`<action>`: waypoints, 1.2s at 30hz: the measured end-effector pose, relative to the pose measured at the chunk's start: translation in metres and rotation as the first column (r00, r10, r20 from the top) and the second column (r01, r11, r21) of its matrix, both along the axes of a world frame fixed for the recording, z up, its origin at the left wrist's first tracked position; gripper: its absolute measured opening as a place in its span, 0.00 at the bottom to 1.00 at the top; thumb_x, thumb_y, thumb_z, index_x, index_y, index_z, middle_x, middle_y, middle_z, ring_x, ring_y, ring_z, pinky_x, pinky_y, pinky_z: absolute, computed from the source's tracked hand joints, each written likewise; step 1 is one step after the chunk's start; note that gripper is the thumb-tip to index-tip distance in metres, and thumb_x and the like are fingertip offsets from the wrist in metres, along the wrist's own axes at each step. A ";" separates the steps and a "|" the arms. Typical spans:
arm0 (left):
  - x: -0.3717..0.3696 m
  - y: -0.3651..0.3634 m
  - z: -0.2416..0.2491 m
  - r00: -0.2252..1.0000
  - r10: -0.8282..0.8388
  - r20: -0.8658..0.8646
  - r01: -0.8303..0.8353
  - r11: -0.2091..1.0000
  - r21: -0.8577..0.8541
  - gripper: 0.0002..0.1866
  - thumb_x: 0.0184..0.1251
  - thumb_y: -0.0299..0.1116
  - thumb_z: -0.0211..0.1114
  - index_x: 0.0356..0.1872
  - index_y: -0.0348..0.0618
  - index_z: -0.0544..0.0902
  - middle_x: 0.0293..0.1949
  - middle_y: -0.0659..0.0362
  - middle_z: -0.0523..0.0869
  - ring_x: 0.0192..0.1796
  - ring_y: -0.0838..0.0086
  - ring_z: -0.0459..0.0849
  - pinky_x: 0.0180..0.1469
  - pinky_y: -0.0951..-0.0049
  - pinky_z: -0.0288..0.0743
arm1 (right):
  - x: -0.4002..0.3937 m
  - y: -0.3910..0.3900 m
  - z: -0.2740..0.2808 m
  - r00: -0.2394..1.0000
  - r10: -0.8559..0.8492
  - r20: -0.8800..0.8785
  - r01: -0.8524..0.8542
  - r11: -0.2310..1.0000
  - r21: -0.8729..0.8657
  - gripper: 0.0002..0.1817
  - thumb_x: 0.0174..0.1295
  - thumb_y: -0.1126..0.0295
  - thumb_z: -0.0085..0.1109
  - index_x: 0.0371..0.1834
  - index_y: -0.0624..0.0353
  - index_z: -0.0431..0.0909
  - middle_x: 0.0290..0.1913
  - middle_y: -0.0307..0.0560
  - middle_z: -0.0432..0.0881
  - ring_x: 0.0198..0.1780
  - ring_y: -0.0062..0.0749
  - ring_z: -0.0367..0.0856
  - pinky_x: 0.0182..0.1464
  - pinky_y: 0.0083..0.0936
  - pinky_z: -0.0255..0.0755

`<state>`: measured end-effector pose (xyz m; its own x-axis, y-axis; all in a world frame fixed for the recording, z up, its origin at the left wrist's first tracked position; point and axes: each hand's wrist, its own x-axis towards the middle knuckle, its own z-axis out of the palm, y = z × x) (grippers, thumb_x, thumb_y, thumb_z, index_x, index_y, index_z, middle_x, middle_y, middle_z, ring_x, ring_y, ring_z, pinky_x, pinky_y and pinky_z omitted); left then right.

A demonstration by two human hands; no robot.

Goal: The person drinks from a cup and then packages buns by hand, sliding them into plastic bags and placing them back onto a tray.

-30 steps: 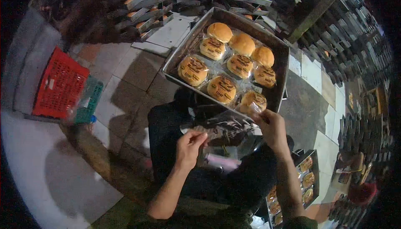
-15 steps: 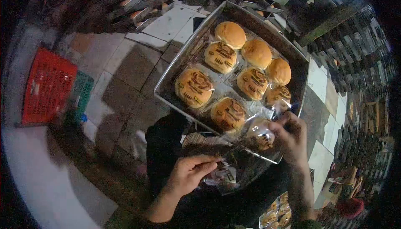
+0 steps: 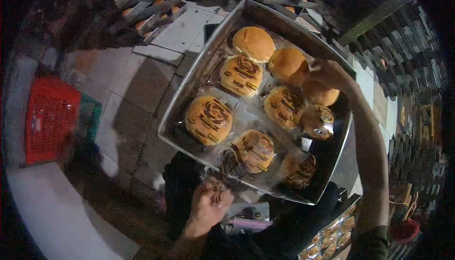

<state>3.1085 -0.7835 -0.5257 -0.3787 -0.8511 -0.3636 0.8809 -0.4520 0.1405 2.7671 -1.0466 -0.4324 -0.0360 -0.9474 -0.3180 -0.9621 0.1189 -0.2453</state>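
Note:
A deep metal tray [image 3: 182, 96] holds several round buns, most in clear printed wrappers. Two plain-topped buns, one at the top [image 3: 253, 44] and one beside it [image 3: 286, 63], show no print. My right hand [image 3: 329, 72] reaches over the tray's right side and touches the plain buns there; its fingers are bent and partly hidden. Below the tray's near edge, my left hand [image 3: 212, 202] is closed on a clear printed wrapper [image 3: 230, 165], which stands up beside a wrapped bun [image 3: 256, 151]. Another wrapped bun [image 3: 298, 170] lies in the near right corner.
A red plastic basket [image 3: 52, 118] and a green one [image 3: 90, 115] stand at the left. Stacked metal trays [image 3: 417, 65] line the right side, with more at the top. Lower right, a tray of wrapped buns [image 3: 332, 236] lies near my right arm.
My right hand has let go of the wrapped bun at the near right corner and moved up to the plain buns. My left hand now holds a wrapper upright, lower and further left.

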 end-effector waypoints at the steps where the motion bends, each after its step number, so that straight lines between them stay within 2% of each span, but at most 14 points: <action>1: -0.007 -0.002 0.012 0.999 0.016 0.048 -0.023 0.986 0.162 0.09 0.58 0.36 0.60 0.25 0.45 0.72 0.21 0.64 0.72 0.25 0.78 0.69 0.29 0.75 0.64 | 0.010 0.005 0.012 0.980 0.064 -0.190 -0.039 0.991 0.131 0.32 0.46 0.57 0.65 0.52 0.64 0.68 0.40 0.58 0.79 0.46 0.46 0.77 0.48 0.33 0.70; 2: -0.011 -0.003 0.021 0.995 0.022 0.093 -0.051 0.946 0.319 0.10 0.57 0.38 0.62 0.24 0.46 0.72 0.21 0.64 0.71 0.24 0.79 0.67 0.27 0.75 0.60 | 0.014 0.019 0.014 0.981 0.070 -0.179 -0.047 0.991 0.126 0.32 0.46 0.57 0.65 0.52 0.64 0.68 0.40 0.58 0.79 0.46 0.46 0.77 0.48 0.33 0.70; 4: -0.011 -0.005 0.004 0.991 0.001 -0.133 0.001 1.000 0.019 0.09 0.57 0.38 0.62 0.26 0.47 0.73 0.22 0.64 0.72 0.25 0.79 0.68 0.27 0.76 0.59 | 0.018 0.047 0.022 0.906 0.385 -0.173 -0.399 0.916 -0.048 0.39 0.40 0.56 0.69 0.55 0.63 0.64 0.42 0.60 0.77 0.45 0.44 0.77 0.46 0.35 0.71; 5: -0.010 -0.006 0.003 0.990 -0.011 -0.138 0.011 1.000 -0.004 0.08 0.58 0.37 0.62 0.27 0.47 0.74 0.23 0.64 0.73 0.26 0.78 0.70 0.28 0.75 0.61 | -0.052 0.042 -0.039 0.788 0.257 0.559 -0.192 0.966 -0.173 0.37 0.43 0.61 0.68 0.56 0.62 0.62 0.47 0.59 0.75 0.47 0.40 0.77 0.46 0.34 0.72; 9: -0.017 0.000 0.024 0.990 0.005 0.143 -0.012 0.999 0.049 0.09 0.61 0.40 0.56 0.30 0.47 0.74 0.24 0.65 0.73 0.28 0.76 0.71 0.31 0.75 0.65 | -0.040 0.105 0.039 0.942 -0.002 0.335 0.108 0.949 -0.298 0.33 0.52 0.49 0.55 0.55 0.62 0.65 0.50 0.51 0.75 0.46 0.40 0.77 0.51 0.34 0.72; 11: -0.018 -0.001 0.032 0.980 -0.003 0.201 -0.013 0.997 0.080 0.08 0.59 0.40 0.59 0.31 0.47 0.74 0.25 0.65 0.75 0.31 0.75 0.73 0.31 0.73 0.68 | -0.053 0.140 0.055 0.114 -0.252 0.961 0.459 0.871 0.174 0.31 0.56 0.50 0.48 0.56 0.63 0.64 0.50 0.54 0.74 0.47 0.41 0.77 0.51 0.35 0.71; 18: -0.006 0.014 0.053 0.756 -0.118 0.644 0.299 0.937 -0.181 0.06 0.58 0.29 0.62 0.29 0.40 0.74 0.27 0.60 0.77 0.31 0.74 0.77 0.34 0.72 0.73 | 0.055 0.255 0.106 -0.037 -0.301 0.953 0.177 0.937 0.303 0.34 0.54 0.54 0.56 0.59 0.61 0.58 0.51 0.54 0.72 0.49 0.38 0.75 0.55 0.32 0.68; 20: -0.004 0.028 0.076 0.862 -0.118 0.494 0.247 0.947 -0.205 0.06 0.58 0.29 0.62 0.31 0.39 0.74 0.27 0.60 0.78 0.32 0.75 0.77 0.35 0.72 0.73 | 0.074 0.289 0.105 0.312 -0.294 0.904 0.127 0.955 0.267 0.38 0.50 0.58 0.64 0.60 0.63 0.55 0.52 0.54 0.71 0.52 0.33 0.71 0.55 0.28 0.66; 22: 0.001 0.046 0.088 0.733 -0.013 0.680 0.263 0.927 -0.266 0.05 0.58 0.28 0.62 0.31 0.39 0.76 0.27 0.62 0.78 0.31 0.79 0.75 0.36 0.76 0.70 | 0.097 0.319 0.083 0.266 -0.212 0.940 0.100 0.976 0.192 0.41 0.46 0.61 0.69 0.59 0.64 0.55 0.51 0.54 0.71 0.54 0.29 0.69 0.53 0.26 0.66; 24: 0.022 0.055 0.108 0.195 0.122 0.973 0.626 0.748 -0.220 0.06 0.58 0.33 0.60 0.31 0.41 0.77 0.30 0.64 0.78 0.34 0.78 0.74 0.38 0.76 0.70 | 0.103 0.335 0.087 0.212 -0.369 0.905 0.045 0.929 0.368 0.29 0.44 0.72 0.68 0.49 0.60 0.64 0.47 0.46 0.73 0.51 0.28 0.72 0.55 0.26 0.66; 28: 0.042 0.079 0.118 0.494 0.065 0.867 0.091 0.988 -0.126 0.05 0.59 0.31 0.61 0.28 0.41 0.78 0.28 0.66 0.77 0.33 0.83 0.72 0.38 0.82 0.65 | 0.110 0.360 0.062 -0.366 -0.453 0.813 0.098 0.850 0.518 0.23 0.53 0.68 0.55 0.53 0.63 0.65 0.47 0.52 0.75 0.48 0.39 0.76 0.51 0.34 0.71; 31: 0.040 0.095 0.134 0.568 -0.038 0.822 0.128 0.991 -0.043 0.04 0.60 0.29 0.61 0.31 0.40 0.79 0.28 0.64 0.78 0.33 0.82 0.72 0.38 0.81 0.66 | 0.129 0.381 0.018 -0.532 -0.608 0.589 -0.050 0.717 0.695 0.25 0.56 0.63 0.48 0.57 0.61 0.63 0.53 0.52 0.72 0.53 0.41 0.72 0.58 0.44 0.64; 34: 0.056 0.104 0.126 0.404 -0.066 0.912 0.110 0.994 0.023 0.05 0.59 0.29 0.62 0.33 0.39 0.79 0.29 0.63 0.79 0.33 0.82 0.73 0.38 0.80 0.67 | 0.132 0.391 0.031 -0.379 -0.244 0.892 0.171 0.930 0.327 0.26 0.55 0.62 0.47 0.58 0.60 0.62 0.55 0.53 0.71 0.54 0.43 0.72 0.58 0.44 0.64; 36: 0.067 0.108 0.109 0.301 -0.069 0.951 0.101 0.994 0.040 0.04 0.60 0.28 0.61 0.30 0.39 0.77 0.27 0.64 0.78 0.31 0.83 0.72 0.37 0.80 0.67 | 0.125 0.378 0.040 -0.660 -0.449 0.602 0.049 0.775 0.631 0.25 0.55 0.65 0.46 0.58 0.57 0.62 0.52 0.53 0.72 0.52 0.44 0.73 0.56 0.43 0.67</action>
<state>3.1759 -0.6759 -0.4163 0.1444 -0.8505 -0.5058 0.0866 -0.4983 0.8627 2.8918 -0.6683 -0.3927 0.2160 -0.8594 -0.4633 0.8249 0.4145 -0.3843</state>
